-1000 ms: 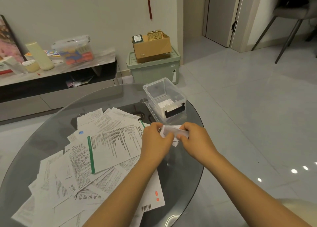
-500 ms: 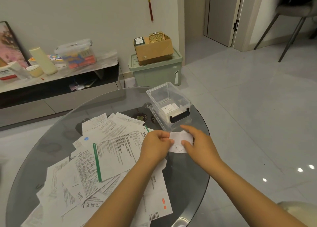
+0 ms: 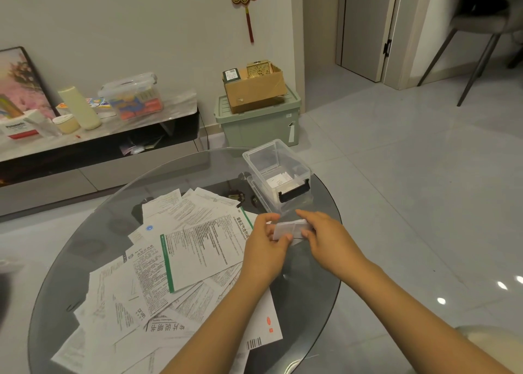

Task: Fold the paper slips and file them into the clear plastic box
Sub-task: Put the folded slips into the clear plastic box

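A small folded white paper slip point(image 3: 291, 230) is held between both hands just in front of the clear plastic box point(image 3: 256, 161). My left hand point(image 3: 266, 246) pinches its left end. My right hand point(image 3: 325, 239) pinches its right end, index finger stretched along the top edge. The box stands open at the table's far right, with a black latch on its near end and a few folded slips point(image 3: 278, 179) inside. A spread of several printed paper slips point(image 3: 198, 249) covers the left and middle of the round glass table point(image 3: 311, 283).
Behind the table, a low TV stand point(image 3: 99, 136) carries a bottle, jars and a lidded plastic container. A green storage bin point(image 3: 260, 124) with a cardboard box on top stands by the wall. A chair point(image 3: 481, 34) is at the far right on the tiled floor.
The slip has been folded smaller between the two hands, which stay close together in front of the box. The camera view shifted slightly; the box and paper pile have not moved.
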Demonstrator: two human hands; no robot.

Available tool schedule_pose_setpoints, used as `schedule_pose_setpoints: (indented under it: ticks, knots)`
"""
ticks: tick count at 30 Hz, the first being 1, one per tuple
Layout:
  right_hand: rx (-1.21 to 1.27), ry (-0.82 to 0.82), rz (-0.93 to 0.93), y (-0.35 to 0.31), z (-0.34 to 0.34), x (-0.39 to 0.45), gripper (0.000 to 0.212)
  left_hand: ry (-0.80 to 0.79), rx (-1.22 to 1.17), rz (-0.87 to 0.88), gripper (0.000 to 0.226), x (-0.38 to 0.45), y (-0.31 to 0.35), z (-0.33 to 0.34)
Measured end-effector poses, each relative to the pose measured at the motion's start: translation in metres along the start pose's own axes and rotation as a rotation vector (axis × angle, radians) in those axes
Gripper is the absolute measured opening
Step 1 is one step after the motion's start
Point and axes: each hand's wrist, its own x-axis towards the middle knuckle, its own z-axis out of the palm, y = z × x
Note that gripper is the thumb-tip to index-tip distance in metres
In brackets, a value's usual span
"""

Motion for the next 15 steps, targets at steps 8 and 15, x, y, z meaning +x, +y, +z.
schedule_pose_setpoints:
  ticks: [8,15]
  knots:
    - [-0.088,0.051,-0.117,0.003,0.008,-0.006,0.048,0.018,0.097,0.195,0.015,-0.007,0.001,0.008]
    - [-0.155,0.085,-0.182,0.002,0.01,-0.005,0.048,0.038,0.347,0.334,0.044,-0.01,-0.008,0.01]
